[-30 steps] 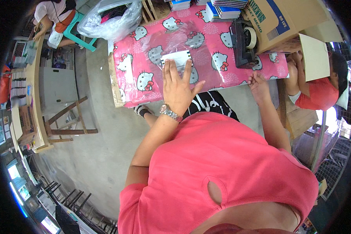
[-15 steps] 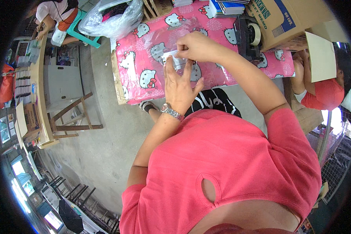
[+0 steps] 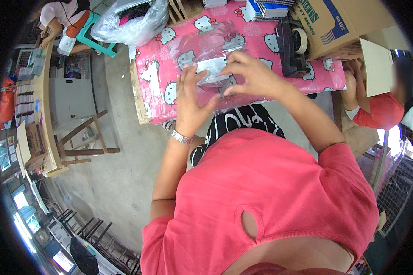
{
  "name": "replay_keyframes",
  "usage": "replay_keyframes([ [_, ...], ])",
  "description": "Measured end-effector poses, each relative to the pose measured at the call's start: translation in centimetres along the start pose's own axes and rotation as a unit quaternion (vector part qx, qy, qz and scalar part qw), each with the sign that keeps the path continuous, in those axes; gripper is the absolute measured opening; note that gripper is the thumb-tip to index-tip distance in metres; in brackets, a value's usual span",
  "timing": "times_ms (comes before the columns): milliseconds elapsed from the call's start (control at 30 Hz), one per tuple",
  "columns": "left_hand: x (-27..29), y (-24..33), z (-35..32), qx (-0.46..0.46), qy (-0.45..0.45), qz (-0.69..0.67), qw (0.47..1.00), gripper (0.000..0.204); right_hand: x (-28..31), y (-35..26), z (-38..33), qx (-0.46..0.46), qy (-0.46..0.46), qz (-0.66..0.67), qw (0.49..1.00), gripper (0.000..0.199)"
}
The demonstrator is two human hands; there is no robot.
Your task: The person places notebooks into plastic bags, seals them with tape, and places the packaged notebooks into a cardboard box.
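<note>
A flat white rectangular piece (image 3: 210,68) lies on the pink patterned table cover (image 3: 158,98), with clear plastic wrap (image 3: 211,42) spread around and beneath it. Beside its left end is my left hand (image 3: 191,103), fingers stretched up and the thumb held apart. My right hand (image 3: 256,77) arches over the right end, its fingers curved and the thumb well apart from them. Neither hand visibly grips anything; the fingertips are at the plastic, and I cannot tell how firmly they touch it.
A black tape dispenser (image 3: 289,57) and a cardboard box (image 3: 337,30) stand to the right. Notebooks (image 3: 267,10) are stacked at the back. A filled clear bag (image 3: 133,25) sits back left. One person (image 3: 378,112) sits at right, another (image 3: 62,20) at far left.
My hands have drawn apart: the left moved left and slightly down, the right shifted right and down. The right fingers opened from a pinch, uncovering more of the white piece.
</note>
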State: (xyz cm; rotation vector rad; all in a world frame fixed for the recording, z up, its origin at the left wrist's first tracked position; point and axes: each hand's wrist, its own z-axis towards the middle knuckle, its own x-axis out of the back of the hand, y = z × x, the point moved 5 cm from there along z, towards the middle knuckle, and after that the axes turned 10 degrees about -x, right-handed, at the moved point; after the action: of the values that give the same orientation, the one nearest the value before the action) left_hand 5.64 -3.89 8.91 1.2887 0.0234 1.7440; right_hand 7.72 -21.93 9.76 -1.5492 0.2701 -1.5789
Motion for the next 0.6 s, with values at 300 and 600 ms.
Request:
replay_keyframes([
  [300,-0.1,-2.5,1.7,0.003,0.088,-0.11,0.99,0.026,1.0,-1.1,3.8,0.056,0.114,0.053,0.99,0.032],
  [600,1.1,-2.3,3.3,-0.026,0.1,-0.061,0.993,0.052,-2.0,6.0,5.8,-0.094,-0.107,0.156,0.977,0.039],
])
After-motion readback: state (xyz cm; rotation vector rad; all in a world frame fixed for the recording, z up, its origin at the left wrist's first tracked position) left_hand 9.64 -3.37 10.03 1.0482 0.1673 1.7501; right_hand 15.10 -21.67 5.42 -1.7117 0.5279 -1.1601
